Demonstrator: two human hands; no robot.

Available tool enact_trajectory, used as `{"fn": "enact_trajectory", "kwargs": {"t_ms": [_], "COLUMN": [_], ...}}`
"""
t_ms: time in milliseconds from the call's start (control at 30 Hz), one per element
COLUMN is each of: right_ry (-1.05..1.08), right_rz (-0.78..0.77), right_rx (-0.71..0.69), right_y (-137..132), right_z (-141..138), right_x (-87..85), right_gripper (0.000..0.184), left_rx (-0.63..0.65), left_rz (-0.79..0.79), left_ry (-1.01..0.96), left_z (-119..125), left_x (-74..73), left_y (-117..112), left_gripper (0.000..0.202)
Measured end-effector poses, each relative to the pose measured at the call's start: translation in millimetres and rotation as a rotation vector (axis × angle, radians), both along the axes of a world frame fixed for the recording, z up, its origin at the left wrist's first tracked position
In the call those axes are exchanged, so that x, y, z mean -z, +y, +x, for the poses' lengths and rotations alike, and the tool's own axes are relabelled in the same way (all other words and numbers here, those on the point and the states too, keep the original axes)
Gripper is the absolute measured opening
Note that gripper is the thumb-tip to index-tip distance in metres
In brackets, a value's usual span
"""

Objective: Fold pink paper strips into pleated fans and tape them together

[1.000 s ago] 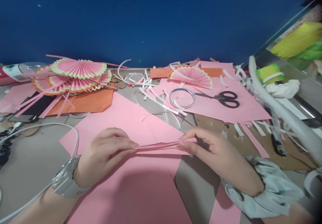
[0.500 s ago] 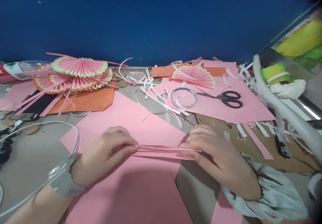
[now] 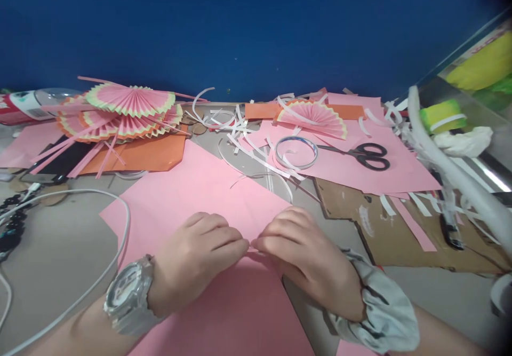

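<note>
My left hand (image 3: 206, 257) and my right hand (image 3: 302, 260) meet over pink sheets of paper. Between their fingertips they pinch a narrow folded pink paper strip (image 3: 256, 251), most of which the fingers cover. Both hands are closed, thumbs and forefingers almost touching. Below them lies a large pink sheet (image 3: 224, 305), and another pink sheet (image 3: 188, 185) reaches out behind. A clear watch is on my left wrist, a pale scrunchie on my right.
Pleated pink fans (image 3: 132, 100) are piled at the back left, beside a bottle (image 3: 28, 105). Black-handled scissors (image 3: 372, 156), a tape roll (image 3: 296, 152) and white paper strips (image 3: 256, 156) lie behind my hands. Cardboard (image 3: 380, 233) is at right; a white cable (image 3: 126, 222) loops at left.
My hands have slid inward along the folded strip, from its two ends to its middle, and now nearly touch. The fingers now cover most of the strip.
</note>
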State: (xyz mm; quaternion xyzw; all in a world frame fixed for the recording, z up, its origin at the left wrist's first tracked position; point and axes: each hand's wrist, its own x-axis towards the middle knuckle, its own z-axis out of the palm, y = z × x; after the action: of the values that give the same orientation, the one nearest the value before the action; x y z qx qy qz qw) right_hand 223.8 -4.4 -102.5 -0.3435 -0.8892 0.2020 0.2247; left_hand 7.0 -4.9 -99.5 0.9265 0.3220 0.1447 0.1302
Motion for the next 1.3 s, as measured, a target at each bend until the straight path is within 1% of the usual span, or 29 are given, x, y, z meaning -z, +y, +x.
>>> {"fn": "enact_trajectory", "kwargs": {"t_ms": [67,133,200,267,367,467,567,667,767,833,933,1000,1067,1100,1133,1167,1233,1267,1300], "right_ry": [0.022,0.038,0.075,0.103,0.086,0.029,-0.017,-0.013,0.026,0.040,0.070,0.078,0.035,0.010,-0.007,-0.010,0.010,0.021,0.028], "right_rz": [-0.137,-0.270,-0.375,-0.461,-0.579,-0.677,-0.667,-0.557,-0.500,-0.522,-0.590,-0.668,-0.738,-0.728,-0.674,-0.574,-0.302,-0.170,-0.052], "right_rx": [0.010,0.055,0.092,0.114,0.145,0.190,0.249,0.310,0.371,0.389,0.388,0.363,0.308,0.276,0.241,0.209,0.153,0.126,0.103], "right_y": [1.6,3.4,4.9,6.0,6.5,6.0,5.5,6.7,9.5,11.5,13.9,14.8,14.9,14.4,13.6,12.6,9.8,8.3,7.0], "right_z": [2.5,5.4,8.1,10.1,12.0,12.9,13.7,16.4,21.9,26.5,32.1,33.7,32.7,31.3,29.5,27.7,24.9,24.5,24.8], "right_x": [-3.0,-5.5,-7.5,-9.4,-11.8,-13.4,-14.6,-16.5,-18.4,-19.6,-21.9,-24.4,-26.9,-27.5,-27.5,-26.6,-22.5,-19.6,-16.7], "right_gripper": [0.019,0.017,0.017,0.018,0.021,0.023,0.023,0.022,0.023,0.024,0.027,0.028,0.028,0.028,0.026,0.024,0.017,0.015,0.017], "left_rx": [-0.021,-0.051,-0.054,-0.052,-0.088,-0.125,-0.175,-0.200,-0.246,-0.314,-0.414,-0.402,-0.353,-0.335,-0.330,-0.338,-0.370,-0.382,-0.388], "left_rz": [-0.044,-0.103,-0.196,-0.331,-0.507,-0.559,-0.498,-0.419,-0.423,-0.493,-0.672,-0.789,-0.855,-0.860,-0.849,-0.824,-0.740,-0.685,-0.631], "left_ry": [0.011,0.016,0.003,-0.014,-0.024,-0.012,0.033,0.069,0.015,-0.054,-0.168,-0.255,-0.332,-0.359,-0.381,-0.398,-0.444,-0.477,-0.516], "left_z": [-2.5,-7.4,-13.0,-17.8,-22.3,-24.1,-24.2,-24.1,-25.2,-27.0,-30.3,-31.4,-30.7,-29.6,-28.2,-26.6,-24.0,-23.3,-23.0], "left_x": [-1.4,-3.1,-5.3,-8.2,-12.1,-12.2,-9.6,-9.3,-12.7,-15.1,-15.1,-12.4,-8.8,-7.1,-5.7,-4.8,-4.3,-4.7,-5.3], "left_y": [2.9,6.8,10.4,13.2,15.6,16.8,17.6,18.6,19.7,20.1,19.7,18.8,17.5,16.7,15.8,15.1,14.3,14.4,14.7], "left_gripper": [0.020,0.022,0.022,0.023,0.028,0.033,0.034,0.029,0.027,0.028,0.031,0.035,0.036,0.036,0.035,0.034,0.031,0.029,0.027]}}
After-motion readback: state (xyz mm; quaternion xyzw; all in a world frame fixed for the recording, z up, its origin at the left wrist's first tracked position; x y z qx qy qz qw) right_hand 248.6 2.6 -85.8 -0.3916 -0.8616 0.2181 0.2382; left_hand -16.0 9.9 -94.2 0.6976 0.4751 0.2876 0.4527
